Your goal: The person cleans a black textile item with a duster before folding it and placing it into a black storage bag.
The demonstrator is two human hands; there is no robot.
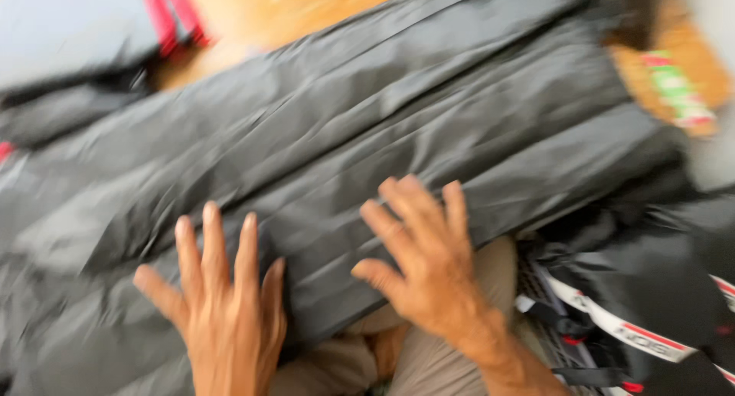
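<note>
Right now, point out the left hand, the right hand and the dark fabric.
left hand (222, 312), head view, back of the hand.
right hand (426, 263), head view, back of the hand.
dark fabric (367, 120), head view, middle of the creased sheet.

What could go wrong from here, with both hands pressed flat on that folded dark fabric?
The left hand and right hand lie open on the grey fabric without gripping it, so the slick, creased folds may slide apart. The fabric's near edge sits over the person's lap, so it might slip off toward the floor. The black bag with white straps touches the fabric's right end, so a strap could snag.
</note>
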